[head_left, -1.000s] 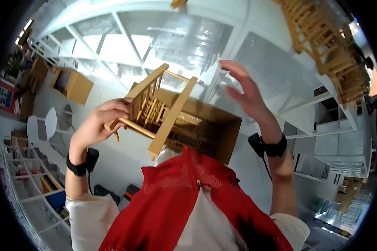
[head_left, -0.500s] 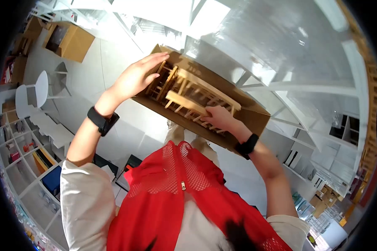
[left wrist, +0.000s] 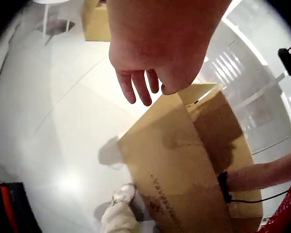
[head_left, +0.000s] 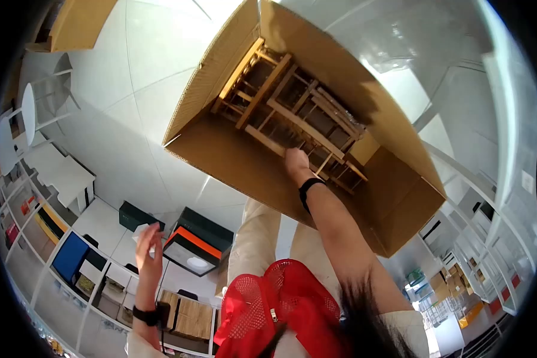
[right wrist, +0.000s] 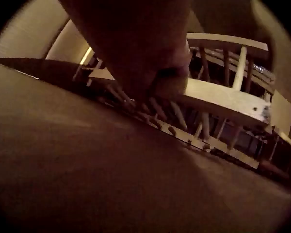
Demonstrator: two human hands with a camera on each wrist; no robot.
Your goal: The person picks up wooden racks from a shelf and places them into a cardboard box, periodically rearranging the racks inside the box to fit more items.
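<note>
My right hand (head_left: pixel 293 162) is down inside the box (head_left: pixel 232 149), reaching in over its near wall. It's on the wooden racks (head_left: pixel 292 116) stacked in there. From the right wrist view my fingers (right wrist: pixel 157 104) look curled onto a pale slat (right wrist: pixel 223 99) of the top rack, though it's dark in there and I can't see the fingertips properly, so call it a grip on the slat, not a sure one.

The box is open at the top and sits on the white floor (head_left: pixel 119 119), right in front of my legs. The racks fill the far half of it and lie tilted, slats crossing each other.

My left hand (head_left: pixel 148 247) is well away from the box, off to my side, fingers loose and straight, holding nothing. In the left wrist view it (left wrist: pixel 150 58) just hangs above the box's outer wall (left wrist: pixel 179 165).

Shelving (head_left: pixel 71 262) with coloured bins runs along behind it.
</note>
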